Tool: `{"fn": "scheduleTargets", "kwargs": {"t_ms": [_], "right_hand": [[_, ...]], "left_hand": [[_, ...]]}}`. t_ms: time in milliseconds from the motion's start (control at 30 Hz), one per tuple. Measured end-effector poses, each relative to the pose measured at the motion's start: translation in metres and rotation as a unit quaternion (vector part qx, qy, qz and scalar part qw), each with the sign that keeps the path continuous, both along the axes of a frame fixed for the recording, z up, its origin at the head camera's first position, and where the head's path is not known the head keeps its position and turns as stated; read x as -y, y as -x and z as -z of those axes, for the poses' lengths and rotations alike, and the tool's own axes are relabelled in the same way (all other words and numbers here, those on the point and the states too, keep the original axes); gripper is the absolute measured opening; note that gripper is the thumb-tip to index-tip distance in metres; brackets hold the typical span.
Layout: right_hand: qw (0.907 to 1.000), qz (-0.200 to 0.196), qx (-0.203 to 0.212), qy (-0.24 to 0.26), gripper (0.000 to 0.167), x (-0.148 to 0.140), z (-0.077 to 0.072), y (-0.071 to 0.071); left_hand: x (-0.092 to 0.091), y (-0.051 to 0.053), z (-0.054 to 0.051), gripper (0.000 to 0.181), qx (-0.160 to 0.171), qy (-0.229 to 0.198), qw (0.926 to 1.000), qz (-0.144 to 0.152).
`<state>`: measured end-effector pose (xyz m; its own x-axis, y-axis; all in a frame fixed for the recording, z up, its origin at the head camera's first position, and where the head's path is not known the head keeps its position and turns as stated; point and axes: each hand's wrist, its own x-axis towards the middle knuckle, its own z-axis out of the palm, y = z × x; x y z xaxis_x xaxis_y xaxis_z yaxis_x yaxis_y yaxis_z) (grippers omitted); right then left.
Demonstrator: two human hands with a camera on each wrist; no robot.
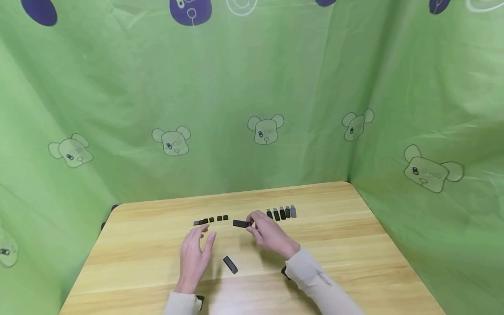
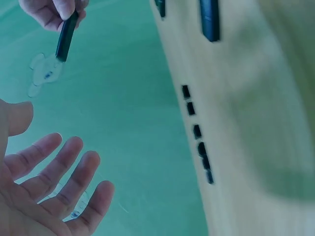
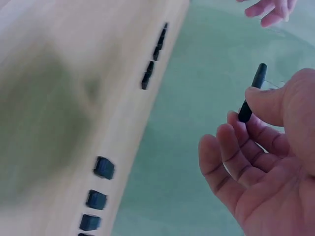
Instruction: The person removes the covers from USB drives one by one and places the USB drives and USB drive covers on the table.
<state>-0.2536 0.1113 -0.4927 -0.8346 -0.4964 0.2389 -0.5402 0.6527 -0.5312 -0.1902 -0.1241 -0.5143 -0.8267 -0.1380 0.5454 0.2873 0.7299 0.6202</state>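
Note:
My right hand [image 1: 273, 234] pinches a black USB stick [image 1: 239, 223] between thumb and fingers, above the table; its long end points left. In the right wrist view the thumb presses on one end of this stick [image 3: 259, 76]. Spread and slightly bent, the fingers of my left hand [image 1: 193, 259] hold nothing; it hovers just in front of a row of small black caps [image 1: 219, 218]. Another black stick [image 1: 230, 264] lies slanted on the table between the two hands. Beyond my right hand, several USB sticks with bare plugs [image 1: 282, 213] stand side by side in a row, one of them greyer.
The wooden table [image 1: 338, 262] has rounded far corners. Green curtains [image 1: 220, 96] printed with bear faces hang behind it and along both sides. A dark fitting [image 1: 114, 207] shows at the far left corner of the table.

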Motion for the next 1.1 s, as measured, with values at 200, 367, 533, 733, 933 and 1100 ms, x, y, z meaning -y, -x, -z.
{"fn": "scheduleTargets", "kwargs": {"t_ms": [200, 367, 533, 733, 933, 1100], "right_hand": [[0.9993, 0.017, -0.002, 0.034, 0.019, 0.0, -0.016, -0.008], [0.9985, 0.018, -0.026, 0.045, 0.018, 0.0, -0.024, -0.013], [0.9969, 0.013, -0.058, 0.051, 0.017, 0.001, -0.029, -0.016], [0.9949, -0.002, -0.086, 0.053, 0.017, 0.004, -0.033, -0.023], [0.9924, -0.01, -0.109, 0.056, 0.016, 0.006, -0.032, -0.027], [0.9918, -0.012, -0.104, 0.073, 0.011, 0.007, -0.035, -0.032]], "left_hand": [[-0.011, 0.006, -0.011, 0.029, -0.024, 0.002, 0.9995, 0.02], [-0.019, 0.009, -0.02, 0.024, -0.043, -0.004, 0.9986, 0.032], [-0.029, 0.011, -0.03, 0.024, -0.046, -0.012, 0.9976, 0.05], [-0.039, 0.013, -0.035, 0.02, -0.04, -0.024, 0.9966, 0.067], [-0.046, 0.013, -0.036, 0.014, -0.044, -0.035, 0.994, 0.094], [-0.049, 0.011, -0.037, 0.011, -0.061, -0.039, 0.991, 0.112]]}}
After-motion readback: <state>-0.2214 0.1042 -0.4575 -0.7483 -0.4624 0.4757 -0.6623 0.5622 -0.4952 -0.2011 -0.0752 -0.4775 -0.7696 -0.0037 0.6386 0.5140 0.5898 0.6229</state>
